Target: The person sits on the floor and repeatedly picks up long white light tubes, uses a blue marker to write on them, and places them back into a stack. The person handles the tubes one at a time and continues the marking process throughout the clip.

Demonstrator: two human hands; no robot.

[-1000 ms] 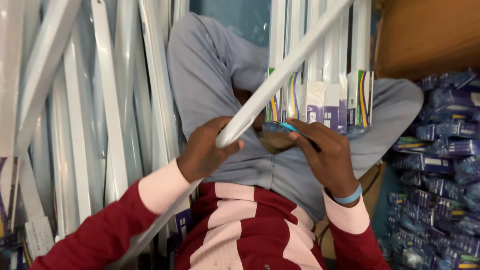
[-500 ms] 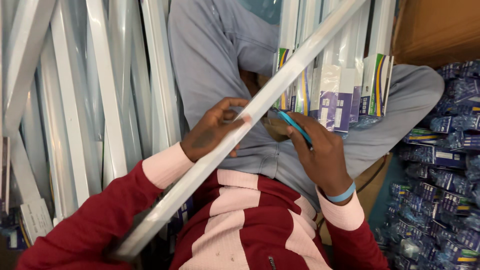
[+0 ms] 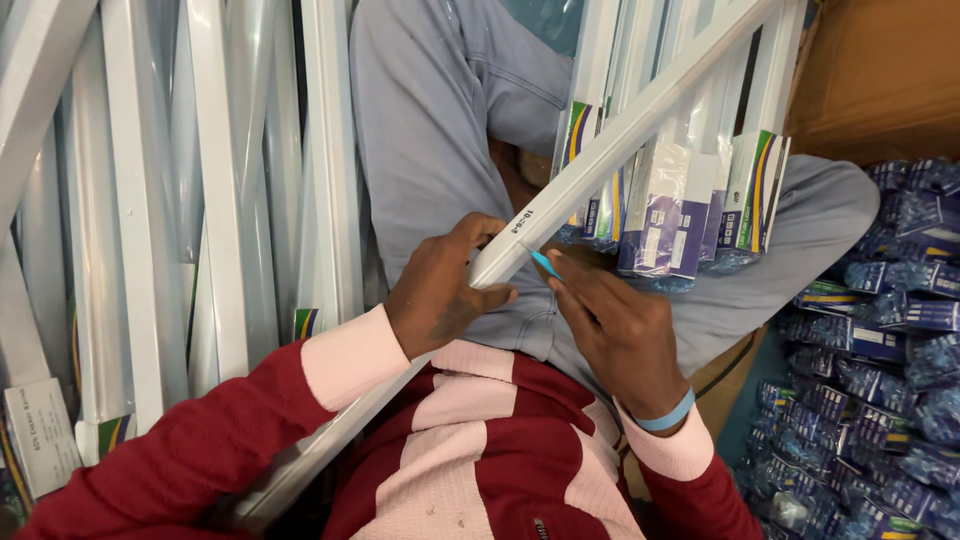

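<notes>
My left hand [image 3: 440,295] is curled around a long white tube light fitting [image 3: 620,135], thumb on the near side and fingers wrapped over the top, gripping it firmly. The fitting runs diagonally, from under my left forearm up and away past my fingers toward the far right. My left wrist is bent slightly inward, the pink cuff of my maroon sleeve just behind it.

My right hand [image 3: 620,330] sits just right of the left, palm down, fingers pinched together on a thin blue pen [image 3: 546,264]. The pen's tip touches the fitting right beside my left thumb, next to a small dark marking. A light blue wristband [image 3: 668,412] circles my right wrist.

Beyond both hands lie my crossed legs in grey trousers [image 3: 430,120]. Boxed tube fittings [image 3: 690,215] lean just past my right hand, wrapped white fittings [image 3: 215,180] stand to the left of my left hand, and blue packets [image 3: 900,330] pile up right of my right hand.
</notes>
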